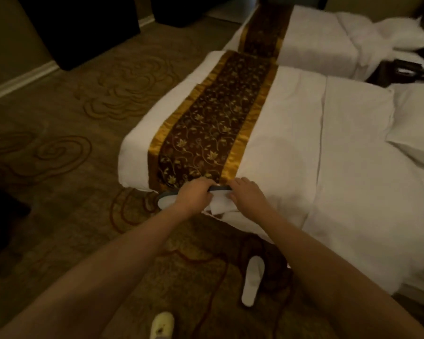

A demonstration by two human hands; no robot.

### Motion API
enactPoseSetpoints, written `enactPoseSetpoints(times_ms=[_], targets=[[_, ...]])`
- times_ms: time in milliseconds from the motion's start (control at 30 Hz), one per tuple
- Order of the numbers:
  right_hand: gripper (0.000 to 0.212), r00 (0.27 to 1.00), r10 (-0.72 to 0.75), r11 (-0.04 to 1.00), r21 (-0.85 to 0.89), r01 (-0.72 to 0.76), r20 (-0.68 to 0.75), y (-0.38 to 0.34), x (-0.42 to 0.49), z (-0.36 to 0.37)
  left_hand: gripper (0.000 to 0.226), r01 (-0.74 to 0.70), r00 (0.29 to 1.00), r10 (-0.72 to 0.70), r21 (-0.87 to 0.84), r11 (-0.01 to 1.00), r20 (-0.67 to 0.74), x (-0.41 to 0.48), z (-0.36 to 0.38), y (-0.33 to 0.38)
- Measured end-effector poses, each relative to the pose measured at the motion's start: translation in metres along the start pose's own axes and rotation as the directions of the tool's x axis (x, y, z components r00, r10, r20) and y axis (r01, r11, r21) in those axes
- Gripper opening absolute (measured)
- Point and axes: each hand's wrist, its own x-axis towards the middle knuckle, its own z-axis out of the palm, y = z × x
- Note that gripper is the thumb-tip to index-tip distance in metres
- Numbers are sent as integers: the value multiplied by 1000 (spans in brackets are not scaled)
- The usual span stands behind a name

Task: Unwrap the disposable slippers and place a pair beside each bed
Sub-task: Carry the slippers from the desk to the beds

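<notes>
Both hands grip one slipper [165,200] at the near bed's [291,152] side edge, left hand [194,195] and right hand [246,194] closed on it; another slipper [253,280] lies on the carpet [59,192] beside that edge.

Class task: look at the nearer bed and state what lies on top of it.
On the nearer bed, a brown-and-gold floral runner crosses its foot end and a white pillow lies at the right. The sheet covers the mattress, so nothing beneath it shows.

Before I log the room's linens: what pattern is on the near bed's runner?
Dark brown runner with gold floral vines, gold satin borders; head view.
</notes>
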Motion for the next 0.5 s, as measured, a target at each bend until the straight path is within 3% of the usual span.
enactPoseSetpoints(times_ms=[500], targets=[[19, 988, -146, 989, -7, 146, -51, -198, 237, -11, 27, 68, 994, -64, 46, 997, -88, 47, -181, -242]])
